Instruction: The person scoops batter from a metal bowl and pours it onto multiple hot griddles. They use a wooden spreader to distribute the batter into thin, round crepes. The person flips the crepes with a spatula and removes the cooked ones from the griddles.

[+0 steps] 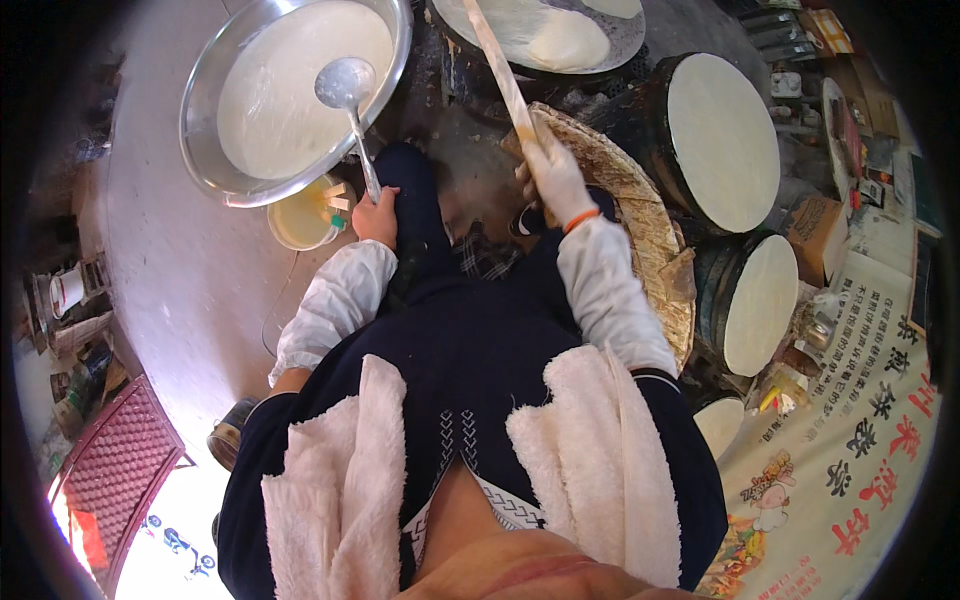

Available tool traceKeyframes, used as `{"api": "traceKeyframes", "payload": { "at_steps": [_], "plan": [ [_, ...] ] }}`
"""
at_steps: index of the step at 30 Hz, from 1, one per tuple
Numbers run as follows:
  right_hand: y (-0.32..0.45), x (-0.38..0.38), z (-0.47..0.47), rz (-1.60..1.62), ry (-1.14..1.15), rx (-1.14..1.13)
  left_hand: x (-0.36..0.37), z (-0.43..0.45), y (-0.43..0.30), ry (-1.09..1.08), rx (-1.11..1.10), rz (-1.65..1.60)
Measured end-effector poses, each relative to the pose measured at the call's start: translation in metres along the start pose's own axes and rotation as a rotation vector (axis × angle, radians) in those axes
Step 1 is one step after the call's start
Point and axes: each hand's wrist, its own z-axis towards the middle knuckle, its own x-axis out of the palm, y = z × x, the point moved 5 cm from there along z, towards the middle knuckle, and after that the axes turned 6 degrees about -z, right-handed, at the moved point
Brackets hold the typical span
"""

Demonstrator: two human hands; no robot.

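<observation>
My left hand [376,218] is closed around the handle of a metal ladle [346,82], whose bowl lies over the pale batter [300,90] in a large steel basin [201,142]. My right hand [559,176], in a white glove with an orange band at the wrist, grips a long wooden stick [499,69]. The stick slants up and left across a round griddle [634,34], on which thin batter and a thicker pale mound [574,41] lie. The stick's far end is cut off by the frame's top edge.
A curved, crusted board [660,247] runs beside my right forearm. Several round griddles with pale sheets [724,142] stand at the right. A tub of yellowish liquid [296,217] sits under the basin's rim. A cardboard box [817,232] and a printed banner [840,420] are farther right.
</observation>
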Motion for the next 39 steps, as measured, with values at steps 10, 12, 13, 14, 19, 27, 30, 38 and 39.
{"api": "traceKeyframes", "payload": {
  "at_steps": [10,12,13,14,19,27,30,38,39],
  "plan": [
    [0.011,-0.116,0.013,-0.111,-0.053,0.013,0.014,-0.004,0.007,-0.003,0.036,0.137],
    [0.006,-0.083,-0.005,-0.092,0.052,0.086,0.016,-0.001,0.011,-0.002,0.036,0.130],
    [-0.025,-0.079,0.002,0.011,0.132,-0.008,0.020,-0.001,0.012,0.001,0.037,0.123],
    [-0.043,-0.082,0.005,0.029,0.067,-0.009,0.022,0.000,0.015,0.000,0.047,0.113],
    [-0.046,-0.130,0.048,-0.173,-0.267,-0.133,0.018,-0.005,0.004,-0.004,0.069,0.094],
    [0.005,-0.102,0.062,-0.788,-0.723,-0.289,0.022,-0.002,-0.004,0.022,0.082,0.148],
    [-0.013,-0.090,0.057,-0.708,-0.657,-0.108,0.023,-0.002,-0.003,0.007,0.064,0.117],
    [0.020,-0.184,0.182,-0.233,-0.628,-0.182,0.028,-0.001,-0.008,0.006,0.080,0.080],
    [0.037,-0.174,0.175,-0.103,-0.519,-0.021,0.024,-0.002,-0.007,-0.009,0.069,0.093]
  ]
}}
